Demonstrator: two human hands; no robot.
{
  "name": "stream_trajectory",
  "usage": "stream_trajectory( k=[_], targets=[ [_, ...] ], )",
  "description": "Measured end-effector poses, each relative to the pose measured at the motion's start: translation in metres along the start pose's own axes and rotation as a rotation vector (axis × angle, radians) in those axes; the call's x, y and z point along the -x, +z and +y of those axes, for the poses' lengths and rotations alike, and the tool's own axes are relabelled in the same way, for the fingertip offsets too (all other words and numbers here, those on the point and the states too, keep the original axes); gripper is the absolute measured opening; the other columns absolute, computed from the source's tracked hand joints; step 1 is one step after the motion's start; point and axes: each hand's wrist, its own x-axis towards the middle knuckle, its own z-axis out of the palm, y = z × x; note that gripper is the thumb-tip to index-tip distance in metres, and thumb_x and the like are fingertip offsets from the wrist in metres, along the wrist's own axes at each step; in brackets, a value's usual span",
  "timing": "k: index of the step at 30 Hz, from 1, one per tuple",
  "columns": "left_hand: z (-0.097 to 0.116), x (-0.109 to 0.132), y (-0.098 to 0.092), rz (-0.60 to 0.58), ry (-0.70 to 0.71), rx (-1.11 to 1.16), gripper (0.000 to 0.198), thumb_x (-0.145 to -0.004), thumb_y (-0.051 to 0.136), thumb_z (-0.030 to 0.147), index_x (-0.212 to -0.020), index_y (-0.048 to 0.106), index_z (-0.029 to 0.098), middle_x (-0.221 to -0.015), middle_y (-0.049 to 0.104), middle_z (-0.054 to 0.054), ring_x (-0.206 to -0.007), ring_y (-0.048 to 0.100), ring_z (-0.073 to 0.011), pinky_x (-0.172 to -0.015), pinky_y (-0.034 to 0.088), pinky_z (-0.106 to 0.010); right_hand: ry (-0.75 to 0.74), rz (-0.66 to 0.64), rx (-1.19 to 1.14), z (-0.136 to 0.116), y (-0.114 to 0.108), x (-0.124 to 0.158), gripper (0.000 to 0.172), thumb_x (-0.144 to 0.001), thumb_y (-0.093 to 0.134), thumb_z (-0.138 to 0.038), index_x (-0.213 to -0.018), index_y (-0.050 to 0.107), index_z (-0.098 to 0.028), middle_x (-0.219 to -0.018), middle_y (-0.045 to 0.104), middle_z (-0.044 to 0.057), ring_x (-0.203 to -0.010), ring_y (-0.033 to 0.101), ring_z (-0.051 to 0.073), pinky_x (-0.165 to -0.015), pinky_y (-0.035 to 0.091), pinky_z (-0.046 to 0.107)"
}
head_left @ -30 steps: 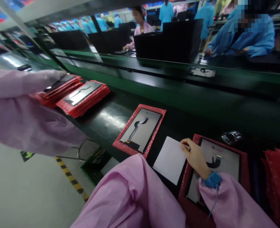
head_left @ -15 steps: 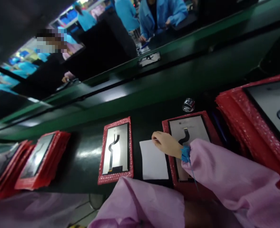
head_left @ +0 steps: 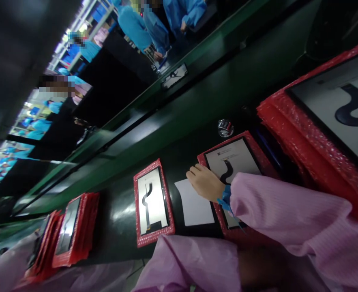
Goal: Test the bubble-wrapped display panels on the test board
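Observation:
My right hand (head_left: 205,181), a blue band at its wrist, lies over the top right part of a white sheet of paper (head_left: 196,209). Its fingers are curled closed; whatever they may hold is hidden beneath them. Partly under my forearm is a display panel (head_left: 242,156) with a black ribbon cable, lying on red bubble wrap (head_left: 253,142). Left of the paper, another display panel (head_left: 159,205) with a ribbon cable rests on its own red bubble wrap (head_left: 138,219). Only my left sleeve (head_left: 194,259) shows at the bottom; my left hand is out of sight.
At right stands a stack of red bubble-wrap sleeves (head_left: 297,138) topped by a large panel (head_left: 337,97). More stacked red sleeves (head_left: 87,227) are at left. A clear tape roll (head_left: 225,128) sits behind the paper. Beyond the green ledge (head_left: 197,101), people in blue work.
The view has tilted and shifted, so the bench slants more steeply. My right hand stays at the paper, its knuckles now turned further upward. The panels appear unmoved on the bench.

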Motion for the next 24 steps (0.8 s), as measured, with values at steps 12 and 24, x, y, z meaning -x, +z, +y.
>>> stream_trajectory(
  k=[12,24],
  targets=[
    [0.0,0.001,-0.001,-0.057,0.011,0.038,0.034,-0.093,0.044,0.015,-0.086,0.077,0.016,-0.096,0.076,-0.013,-0.088,0.074,-0.0202,-0.068,0.06,-0.025,-0.159,0.038,0.242,0.01,0.012,0.004,0.023,-0.093,0.049,-0.019,-0.11,0.063,-0.012,-0.114,0.06,0.013,-0.108,0.048,0.027,-0.097,0.04,0.045],
    [-0.005,0.0,0.008,-0.128,0.029,0.182,0.021,-0.086,0.061,0.031,-0.077,0.074,0.018,-0.089,0.073,-0.015,-0.078,0.069,-0.0219,-0.064,0.056,-0.028,-0.172,-0.009,0.27,0.009,0.007,0.003,0.03,-0.097,0.047,-0.027,-0.115,0.063,-0.01,-0.116,0.06,0.016,-0.109,0.048,0.029,-0.094,0.04,0.046]
  ],
)
